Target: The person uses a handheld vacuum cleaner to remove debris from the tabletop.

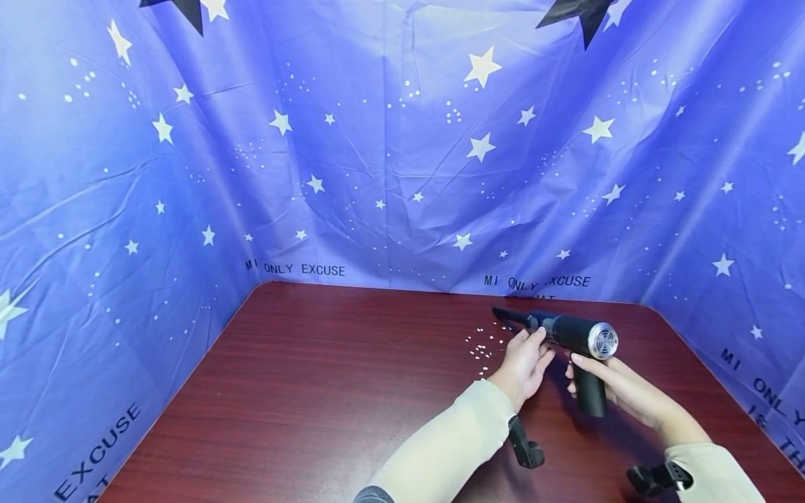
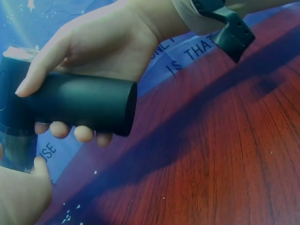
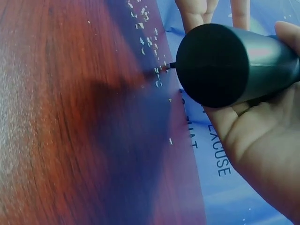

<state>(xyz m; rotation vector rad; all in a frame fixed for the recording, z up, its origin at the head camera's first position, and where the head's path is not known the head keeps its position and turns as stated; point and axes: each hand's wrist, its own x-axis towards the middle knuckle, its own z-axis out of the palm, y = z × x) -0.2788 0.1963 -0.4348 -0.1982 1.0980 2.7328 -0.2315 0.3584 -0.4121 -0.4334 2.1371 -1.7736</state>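
Hands: two, one left hand [image 1: 523, 365] and one right hand [image 1: 635, 395]
Right-hand fingers [image 2: 84, 133] showing below the handle in the left wrist view: four, plus one thumb [image 2: 44, 70] above
Black handheld device [image 1: 571, 335]: one, with one nozzle [image 1: 511, 316], one handle [image 1: 590, 391]
White scraps [image 3: 140, 26]: over a dozen, too small for exact counting
Pale sleeves [image 1: 449, 440]: two
Black wrist mounts [image 1: 527, 448]: two
Bench [image 1: 314, 363]: one
Large dark stars [image 1: 575, 17], far top: two

Left wrist view: the edge slices through the black device [image 2: 11, 105] and crops the left hand [image 2: 21, 197]! The right hand [image 2: 105, 42] has its fingers [image 2: 84, 134] half hidden by the handle [image 2: 89, 103]. White scraps [image 1: 481, 352], too tiny to identify! And black stars [image 1: 581, 12] run off the head view's top.
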